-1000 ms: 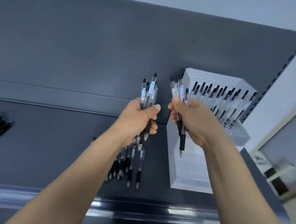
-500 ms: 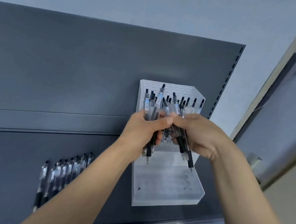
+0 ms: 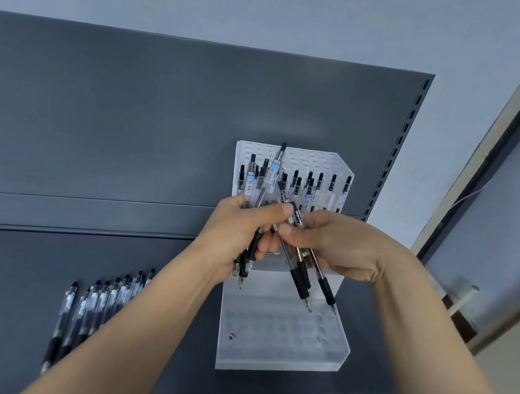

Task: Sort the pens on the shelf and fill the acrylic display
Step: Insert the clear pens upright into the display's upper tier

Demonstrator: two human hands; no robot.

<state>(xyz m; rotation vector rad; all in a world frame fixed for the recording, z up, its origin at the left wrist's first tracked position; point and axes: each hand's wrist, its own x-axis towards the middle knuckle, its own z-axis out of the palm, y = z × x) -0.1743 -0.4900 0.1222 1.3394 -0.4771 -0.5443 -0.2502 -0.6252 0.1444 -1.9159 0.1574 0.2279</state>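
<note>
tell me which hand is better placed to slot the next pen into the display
Probably the right hand: its few pens point tip-down over the empty front holes of the display. The left hand grips a thicker bundle, with its tips near the display's left edge.

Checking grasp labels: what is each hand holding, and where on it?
Left hand grips a pen bundle around the mid-barrels. Right hand pinches a few pens on the barrels above their black grips.

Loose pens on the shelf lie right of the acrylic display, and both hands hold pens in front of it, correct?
No: the head view shows the loose pens left of the acrylic display; the left hand and right hand do hold pens before it.
</note>
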